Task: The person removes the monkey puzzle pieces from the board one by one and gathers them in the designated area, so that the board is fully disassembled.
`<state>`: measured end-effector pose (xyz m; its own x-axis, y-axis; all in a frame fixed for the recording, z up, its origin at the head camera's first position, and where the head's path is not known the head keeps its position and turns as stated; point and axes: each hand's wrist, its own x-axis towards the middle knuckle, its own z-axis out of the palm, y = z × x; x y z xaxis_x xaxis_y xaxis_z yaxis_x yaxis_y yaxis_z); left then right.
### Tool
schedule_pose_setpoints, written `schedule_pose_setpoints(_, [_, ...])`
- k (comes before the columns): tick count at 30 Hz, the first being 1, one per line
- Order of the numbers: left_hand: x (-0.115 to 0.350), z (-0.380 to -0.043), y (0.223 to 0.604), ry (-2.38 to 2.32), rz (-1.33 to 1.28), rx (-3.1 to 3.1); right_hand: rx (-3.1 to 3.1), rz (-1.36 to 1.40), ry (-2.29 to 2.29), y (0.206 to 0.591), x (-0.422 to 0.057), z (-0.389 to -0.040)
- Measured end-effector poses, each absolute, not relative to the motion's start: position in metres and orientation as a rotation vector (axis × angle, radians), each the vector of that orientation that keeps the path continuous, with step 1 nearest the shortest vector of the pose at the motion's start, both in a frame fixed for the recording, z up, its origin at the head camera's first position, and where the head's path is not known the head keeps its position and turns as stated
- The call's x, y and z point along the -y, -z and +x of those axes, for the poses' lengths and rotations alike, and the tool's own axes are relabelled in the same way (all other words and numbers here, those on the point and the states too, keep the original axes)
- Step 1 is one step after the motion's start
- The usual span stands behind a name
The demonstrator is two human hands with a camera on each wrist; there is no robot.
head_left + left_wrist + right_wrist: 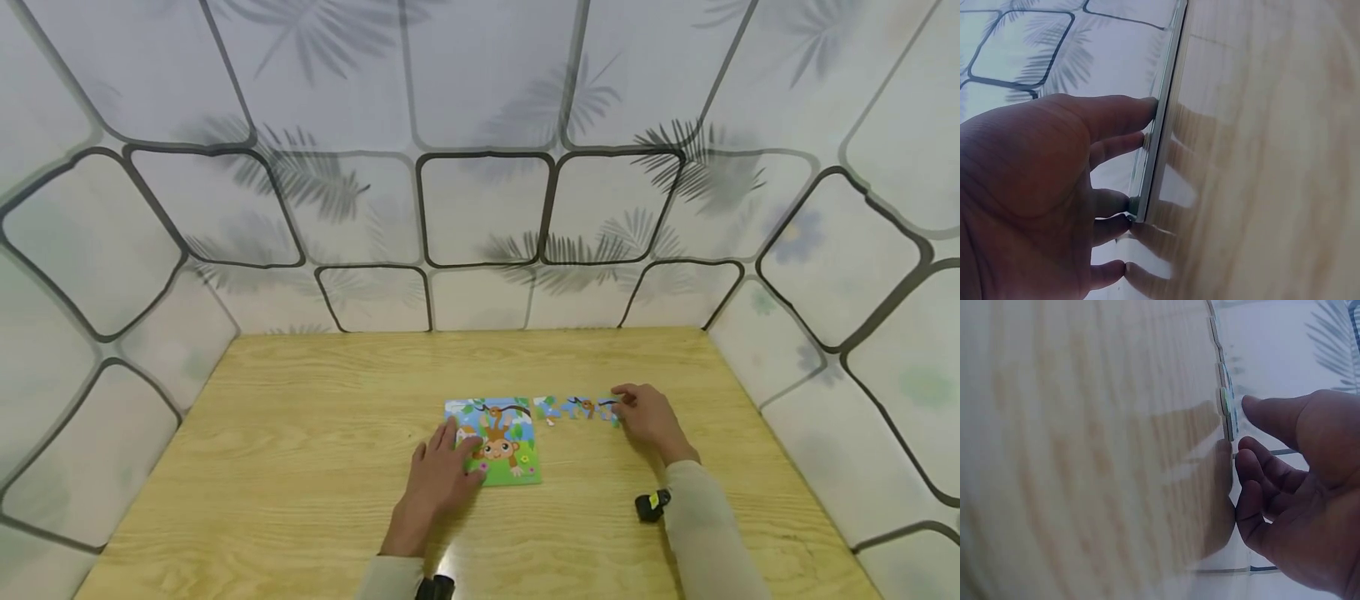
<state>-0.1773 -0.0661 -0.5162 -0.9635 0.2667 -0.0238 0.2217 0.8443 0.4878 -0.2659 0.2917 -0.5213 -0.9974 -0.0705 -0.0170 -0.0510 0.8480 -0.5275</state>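
Observation:
A square picture board (513, 468) with a hanging monkey on it lies flat on the table. My left hand (441, 473) rests on its left side, thumb and fingertips on the surface and along the edge; in the left wrist view the board (1163, 119) is seen edge-on beside the hand (1035, 194). To the board's right lies a row of joined jigsaw pieces (573, 407) with part of a similar picture. My right hand (651, 421) is at the row's right end, its fingers loosely bent. In the right wrist view the thumb stands just off the pieces (1222, 394).
A small pale bit (550, 422) lies just below the row. The wooden table (300, 433) meets patterned cloth walls (487, 208) at the back and sides. A black wrist camera (652, 505) sits by the right sleeve.

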Motion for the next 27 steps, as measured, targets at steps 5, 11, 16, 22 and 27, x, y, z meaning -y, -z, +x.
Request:
schedule_pose_setpoints(5, [0.065, -0.178, 0.519, -0.827, 0.345, -2.919, -2.976, -0.113, 0.945, 0.519, -0.283, -0.261])
schedule_pose_setpoints(11, [0.068, -0.180, 0.516, -0.933, 0.169, -2.944, -2.958, -0.166, 1.042, 0.517, -0.257, -0.260])
schedule_pose_setpoints(16, [0.071, -0.183, 0.515, -0.907, 0.065, -2.976, -2.946, -0.266, 1.075, 0.514, -0.237, -0.262])
schedule_pose_setpoints(22, [0.074, -0.185, 0.516, -0.860, 0.021, -2.995, -2.910, -0.355, 1.081, 0.515, -0.210, -0.262])
schedule_pose_setpoints(27, [0.075, -0.186, 0.517, -0.830, 0.029, -2.993, -2.896, -0.461, 1.013, 0.516, -0.183, -0.261])
